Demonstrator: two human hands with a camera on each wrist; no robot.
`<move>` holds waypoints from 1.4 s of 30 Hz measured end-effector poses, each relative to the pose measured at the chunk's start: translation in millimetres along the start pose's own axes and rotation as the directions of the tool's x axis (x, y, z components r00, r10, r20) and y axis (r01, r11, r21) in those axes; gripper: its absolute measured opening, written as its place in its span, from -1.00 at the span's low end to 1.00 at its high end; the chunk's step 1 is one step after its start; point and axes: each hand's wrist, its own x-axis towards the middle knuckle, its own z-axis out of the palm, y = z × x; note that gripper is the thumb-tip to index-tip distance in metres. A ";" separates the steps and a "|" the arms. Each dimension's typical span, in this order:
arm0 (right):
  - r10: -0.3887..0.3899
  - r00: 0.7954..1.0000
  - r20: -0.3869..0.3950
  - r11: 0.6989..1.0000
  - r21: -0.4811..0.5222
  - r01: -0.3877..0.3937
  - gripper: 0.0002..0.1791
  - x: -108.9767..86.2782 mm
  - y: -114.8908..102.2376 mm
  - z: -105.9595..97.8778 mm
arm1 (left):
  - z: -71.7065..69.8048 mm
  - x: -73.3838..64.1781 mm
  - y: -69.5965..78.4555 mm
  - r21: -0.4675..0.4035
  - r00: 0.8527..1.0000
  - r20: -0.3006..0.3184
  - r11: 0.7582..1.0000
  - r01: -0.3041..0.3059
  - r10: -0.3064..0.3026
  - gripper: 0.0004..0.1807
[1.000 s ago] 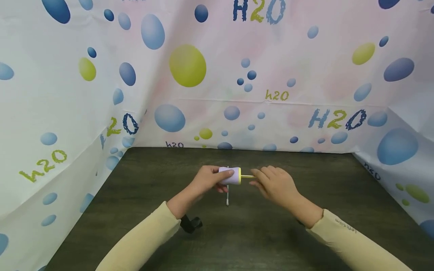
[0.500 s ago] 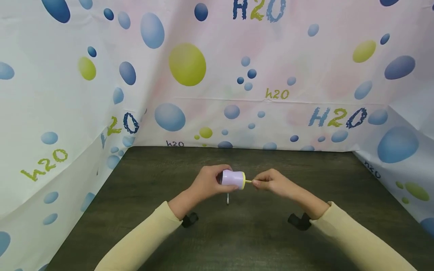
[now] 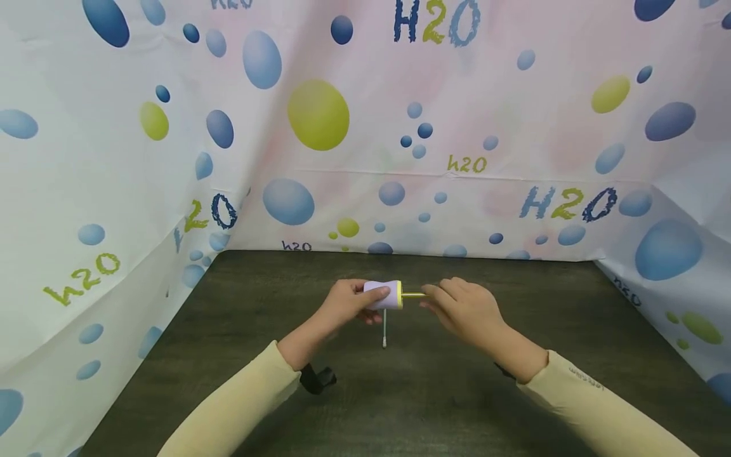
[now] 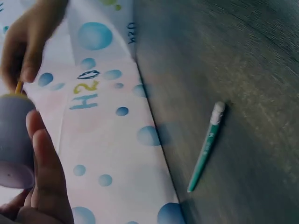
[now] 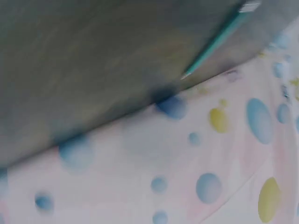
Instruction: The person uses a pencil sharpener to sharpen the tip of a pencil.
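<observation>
My left hand (image 3: 337,308) holds a lavender pencil sharpener (image 3: 393,301) with a yellow rim, lying sideways above the table, thumb across its near side. From its rimmed end a thin yellow pencil (image 3: 414,294) sticks out to the right. The fingers of my right hand (image 3: 467,312) grip the pencil's outer end, knuckles turned up; the other end is hidden inside the sharpener. In the left wrist view the sharpener (image 4: 15,126) is seen from its base side. A green pencil (image 4: 204,154) with a white eraser lies on the table beneath, out of both hands.
The dark wooden table (image 3: 434,393) runs back to a white sheet (image 3: 491,114) printed with blue and green bubbles. That sheet also rises along the left and right sides. A black strap (image 3: 317,379) hangs by my left wrist.
Compared with half a second ago, my right hand has rolled over, knuckles now up, still gripping the yellow pencil. The sharpener has shifted slightly left and up. The green pencil stays put.
</observation>
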 end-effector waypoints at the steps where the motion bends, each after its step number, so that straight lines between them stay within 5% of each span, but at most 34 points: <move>1: -0.056 0.995 -0.078 0.998 -0.037 0.054 -0.49 -0.3 0.7 2.4 | -0.8 0.3 1.4 -0.012 1.000 0.017 1.000 0.014 -0.014 -0.60; 5: -0.148 0.965 -0.214 0.986 -0.106 0.128 -0.58 0.8 3.2 6.9 | -0.4 -1.4 6.3 0.016 0.997 0.072 1.000 0.004 -0.005 -0.59; 7: -0.122 0.969 -0.214 0.991 -0.082 0.107 -0.53 2.4 3.4 6.2 | 1.4 -2.1 6.6 0.059 0.997 0.072 0.998 -0.024 0.019 -0.57; 9: -0.053 0.984 -0.172 0.999 -0.021 0.050 -0.43 2.9 1.7 3.6 | 2.9 -3.7 4.4 0.164 0.993 0.057 0.980 -0.115 0.107 -0.54; 11: 0.061 0.996 -0.064 0.994 0.091 -0.055 -0.34 2.3 -1.5 -0.7 | 3.7 -5.9 0.4 0.306 0.966 0.059 0.917 -0.258 0.252 -0.52; 12: 0.123 0.992 0.025 0.978 0.166 -0.125 -0.35 2.2 -3.2 -3.7 | 3.5 -7.0 -2.1 0.383 0.938 0.070 0.859 -0.339 0.339 -0.50; 13: 0.180 0.975 0.134 0.948 0.241 -0.208 -0.38 1.8 -4.4 -6.4 | 3.1 -8.4 -4.8 0.467 0.896 0.087 0.776 -0.424 0.436 -0.49; 15: 0.262 0.883 0.390 0.820 0.392 -0.417 -0.48 2.3 -4.4 -12.5 | 2.9 -10.8 -8.8 0.593 0.783 0.141 0.582 -0.557 0.606 -0.49; 17: 0.264 0.731 0.629 0.619 0.471 -0.629 -0.57 4.4 -1.3 -16.7 | 2.9 -11.9 -12.5 0.663 0.675 0.196 0.411 -0.626 0.711 -0.46; 18: 0.243 0.651 0.719 0.518 0.472 -0.714 -0.62 5.9 0.7 -18.2 | 3.1 -12.0 -14.0 0.680 0.639 0.216 0.356 -0.641 0.738 -0.45; 19: 0.216 0.585 0.782 0.438 0.458 -0.774 -0.62 7.1 2.7 -19.0 | 3.4 -12.2 -15.0 0.680 0.622 0.228 0.335 -0.652 0.749 -0.44; 20: 0.196 0.537 0.820 0.385 0.440 -0.811 -0.62 8.3 4.2 -20.0 | 3.8 -12.1 -16.1 0.671 0.629 0.229 0.347 -0.655 0.743 -0.45; 21: 0.186 0.516 0.836 0.372 0.426 -0.825 -0.60 9.1 4.9 -20.5 | 4.3 -11.8 -16.5 0.654 0.657 0.219 0.391 -0.647 0.721 -0.46; 22: 0.194 0.526 0.828 0.399 0.423 -0.814 -0.58 9.6 4.7 -21.0 | 4.6 -11.6 -16.1 0.622 0.707 0.196 0.471 -0.625 0.679 -0.47; 23: 0.215 0.562 0.798 0.463 0.424 -0.779 -0.55 9.5 3.8 -21.8 | 4.7 -10.8 -15.3 0.581 0.767 0.166 0.567 -0.584 0.620 -0.48; 24: 0.233 0.631 0.740 0.556 0.431 -0.711 -0.50 8.4 2.5 -21.7 | 4.5 -9.7 -14.3 0.523 0.832 0.130 0.675 -0.520 0.540 -0.49; 26: 0.225 0.818 0.529 0.786 0.398 -0.473 -0.45 5.6 0.0 -19.3 | 3.5 -7.5 -10.7 0.366 0.934 0.074 0.862 -0.351 0.349 -0.50; 27: 0.191 0.899 0.395 0.880 0.337 -0.335 -0.44 3.8 -0.8 -17.3 | 2.5 -6.2 -8.5 0.285 0.963 0.060 0.920 -0.269 0.263 -0.51; 28: 0.135 0.958 0.254 0.946 0.256 -0.201 -0.44 1.9 -0.8 -14.5 | 1.4 -5.1 -6.1 0.212 0.981 0.056 0.958 -0.192 0.184 -0.51; 29: 0.059 0.991 0.121 0.983 0.165 -0.078 -0.45 0.1 -0.3 -11.0 | 0.3 -4.1 -4.0 0.156 0.990 0.063 0.979 -0.131 0.123 -0.52; 30: -0.026 1.000 0.003 0.997 0.070 0.026 -0.48 -1.5 0.8 -7.0 | -0.7 -3.9 -1.7 0.105 0.994 0.075 0.991 -0.083 0.075 -0.54; 32: -0.165 0.973 -0.159 0.985 -0.067 0.156 -0.59 -3.0 3.3 0.2 | -1.7 -4.0 2.3 0.059 0.994 0.107 0.998 -0.030 0.024 -0.56; 35: -0.261 0.920 -0.292 0.960 -0.176 0.217 -0.65 -3.0 4.8 7.3 | -0.5 -6.4 6.8 0.046 0.991 0.130 0.999 -0.007 0.001 -0.57; 38: -0.231 0.911 -0.340 0.970 -0.153 0.189 -0.62 -1.5 2.9 8.9 | 3.4 -7.8 8.1 0.060 0.993 0.118 0.998 -0.025 0.018 -0.56; 42: -0.059 0.976 -0.210 0.998 -0.001 0.060 -0.44 -0.3 -3.4 1.3 | 8.9 -9.6 4.6 0.165 0.991 0.049 0.977 -0.133 0.127 -0.54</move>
